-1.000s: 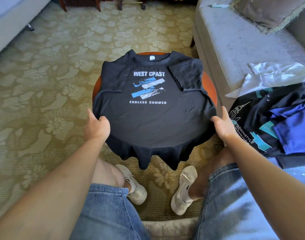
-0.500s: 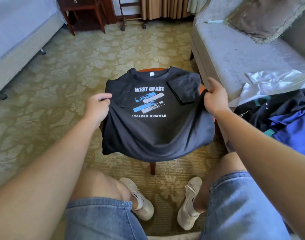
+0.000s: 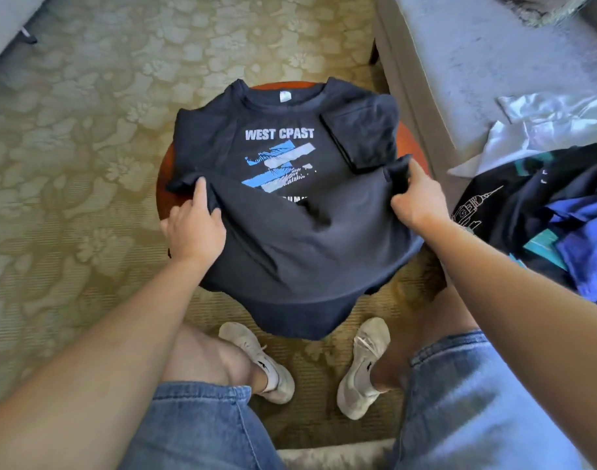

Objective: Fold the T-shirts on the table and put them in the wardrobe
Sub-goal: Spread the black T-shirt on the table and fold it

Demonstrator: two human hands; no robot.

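Observation:
A dark navy T-shirt (image 3: pixel 290 239) with "WEST CPAST" print lies face up on a small round red-brown table (image 3: pixel 410 140). Both sleeves are folded in over the chest. Its lower half is doubled up over the bottom of the print, and a fold still hangs off the near edge. My left hand (image 3: pixel 195 225) pinches the folded cloth at the shirt's left side. At the right side, my right hand (image 3: pixel 412 198) grips a bunch of the hem.
A grey sofa (image 3: pixel 493 79) stands to the right, holding a heap of dark and blue T-shirts (image 3: pixel 544 225) and a white garment (image 3: pixel 544 120). Patterned carpet (image 3: pixel 69 147) surrounds the table. My knees and white shoes are below the table's near edge.
Both hands took the hem at the table's near edge, lifted it up and away from me, and have now brought it down over the lower part of the print.

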